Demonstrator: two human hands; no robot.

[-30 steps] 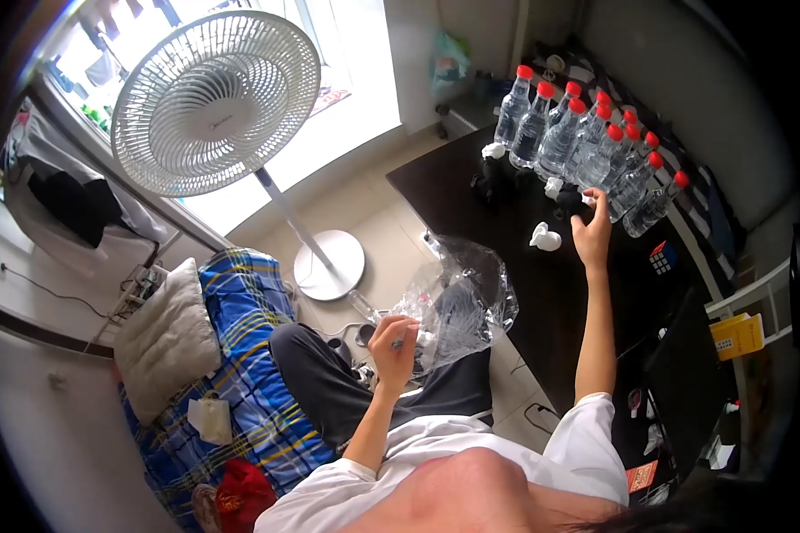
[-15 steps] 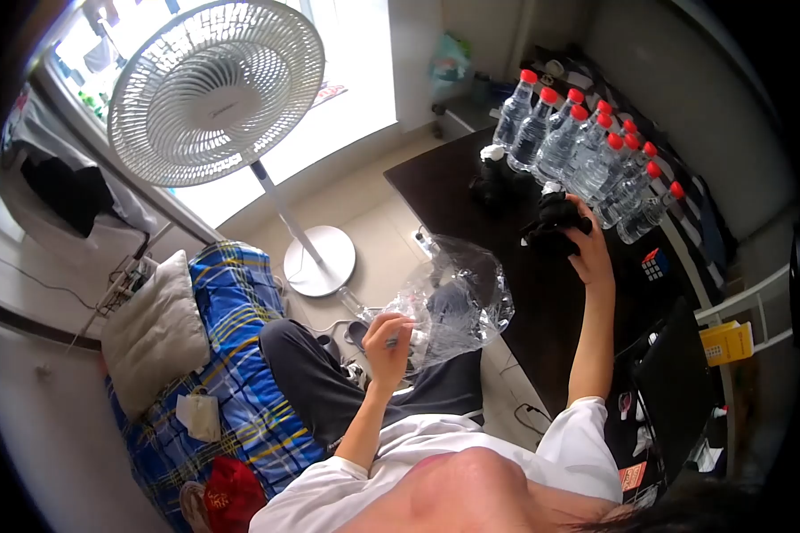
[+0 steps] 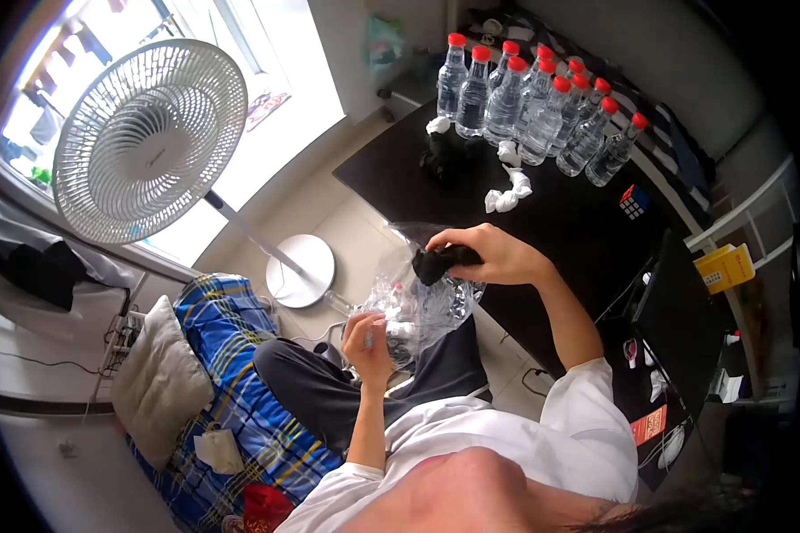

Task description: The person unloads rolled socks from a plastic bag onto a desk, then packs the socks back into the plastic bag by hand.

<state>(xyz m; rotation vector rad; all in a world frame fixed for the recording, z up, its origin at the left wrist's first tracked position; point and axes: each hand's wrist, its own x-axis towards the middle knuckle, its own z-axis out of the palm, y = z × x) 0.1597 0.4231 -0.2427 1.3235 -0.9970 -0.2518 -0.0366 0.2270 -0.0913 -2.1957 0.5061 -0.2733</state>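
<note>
My left hand is closed on the edge of a clear plastic bag, held over my lap. My right hand grips a crumpled black bundle at the bag's upper side. Whether the bundle is cloth or thin plastic I cannot tell. Inside the bag something pale shows, too blurred to name. On the dark table, crumpled white pieces lie in front of several clear red-capped bottles. Another black bundle lies left of them, with a white piece by it.
A puzzle cube and a laptop are on the dark table to the right. A white standing fan is at left, its round base on the floor. Left of my legs is a plaid-covered bed with a pillow.
My right hand has carried the black bundle from the table to the plastic bag, leaving white pieces exposed on the table. My left hand still holds the bag. The view has shifted.
</note>
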